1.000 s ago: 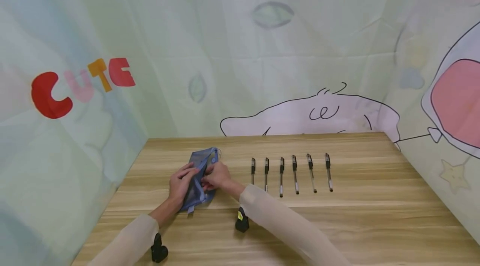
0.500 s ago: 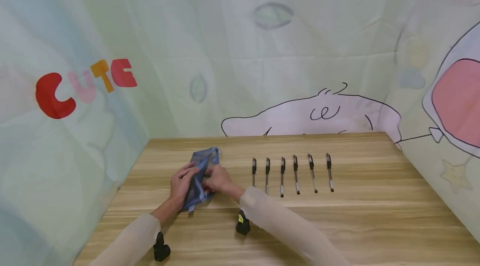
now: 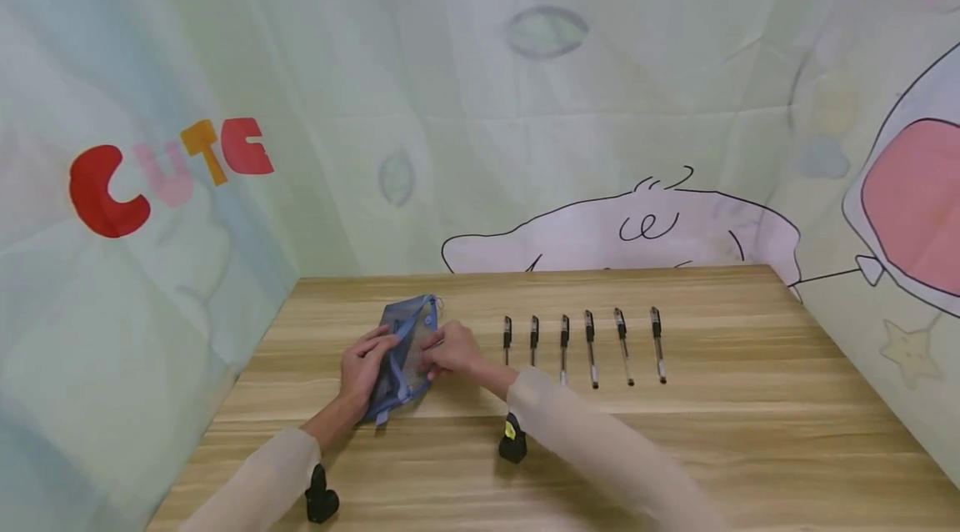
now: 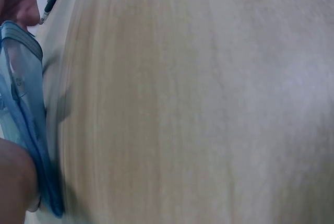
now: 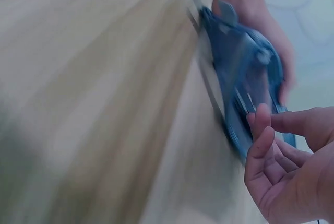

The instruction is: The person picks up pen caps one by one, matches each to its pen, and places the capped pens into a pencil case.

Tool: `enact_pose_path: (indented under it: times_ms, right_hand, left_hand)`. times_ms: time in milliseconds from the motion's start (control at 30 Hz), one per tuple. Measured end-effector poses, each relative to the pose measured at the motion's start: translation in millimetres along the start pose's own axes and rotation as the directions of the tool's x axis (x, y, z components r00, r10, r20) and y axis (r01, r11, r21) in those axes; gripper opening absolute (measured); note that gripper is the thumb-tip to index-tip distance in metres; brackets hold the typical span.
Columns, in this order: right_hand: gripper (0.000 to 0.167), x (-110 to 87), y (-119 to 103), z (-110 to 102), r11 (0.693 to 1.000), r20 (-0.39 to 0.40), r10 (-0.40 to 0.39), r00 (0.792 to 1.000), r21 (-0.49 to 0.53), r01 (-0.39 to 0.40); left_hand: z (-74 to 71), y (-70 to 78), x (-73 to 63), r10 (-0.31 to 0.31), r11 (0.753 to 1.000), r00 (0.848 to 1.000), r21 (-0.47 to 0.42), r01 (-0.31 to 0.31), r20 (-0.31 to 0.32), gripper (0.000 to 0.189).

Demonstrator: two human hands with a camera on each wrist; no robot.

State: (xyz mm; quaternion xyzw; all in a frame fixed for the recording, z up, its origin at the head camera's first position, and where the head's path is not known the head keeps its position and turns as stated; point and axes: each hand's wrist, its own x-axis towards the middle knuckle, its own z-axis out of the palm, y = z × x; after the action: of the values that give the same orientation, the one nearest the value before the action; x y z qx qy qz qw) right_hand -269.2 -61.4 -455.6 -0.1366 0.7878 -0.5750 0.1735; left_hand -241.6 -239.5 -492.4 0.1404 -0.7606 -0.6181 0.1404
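Note:
A blue mesh zip pouch (image 3: pixel 408 348) lies slanted on the left part of the table, its zipped mouth spread apart. My left hand (image 3: pixel 362 365) grips its left side, thumb near the mouth and fingers over the far edge. At the pouch's right side is my right hand (image 3: pixel 453 348), fingers loosely curled, with fingertips overlapping the front panel and no object visible in them. The right wrist view shows this hand (image 5: pixel 292 161) with thumb and fingertips right at the pouch (image 5: pixel 245 78). Part of the left hand (image 4: pixel 15 177) appears beside the pouch (image 4: pixel 26 98) in the left wrist view.
Several black-capped clear pens (image 3: pixel 589 348) lie in a row right of the pouch, the nearer ends of some covered by the right forearm. Black devices (image 3: pixel 513 439) hang from both wrists. A printed curtain (image 3: pixel 360 98) stands behind the wooden table (image 3: pixel 712 449).
My right hand has drawn out of the pouch's mouth, moving right and slightly up, and more of the front panel shows. The left hand and pouch have stayed nearly in place.

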Motion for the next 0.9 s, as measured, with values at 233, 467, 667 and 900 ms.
enact_pose_path:
  times_ms: [233, 467, 667, 900]
  right_hand:
    - [0.021, -12.7, 1.0, -55.1, 0.992, -0.03, 0.0, 1.0, -0.124, -0.003]
    - [0.022, -19.9, 16.6, -101.2, 0.987, -0.147, 0.03, 0.989, -0.151, -0.052]
    - [0.022, -20.7, 22.8, -118.5, 0.989, -0.218, 0.074, 0.973, -0.112, -0.101]
    - [0.011, -15.1, 31.3, -119.4, 0.964, -0.211, 0.088, 0.973, -0.228, -0.137]
  left_hand:
    - [-3.2, 1.5, -0.6, -0.024, 0.999, 0.999, 0.036, 0.023, 0.027, 0.034]
    - [-1.8, 2.1, 0.5, -0.042, 0.998, 0.999, 0.042, 0.041, 0.03, 0.029]
    - [-2.5, 1.9, 3.1, -0.041, 0.997, 0.998, 0.061, 0.038, 0.04, 0.03]
    - [0.0, 1.3, 2.7, -0.031, 0.998, 0.999, 0.056, 0.029, 0.028, 0.031]
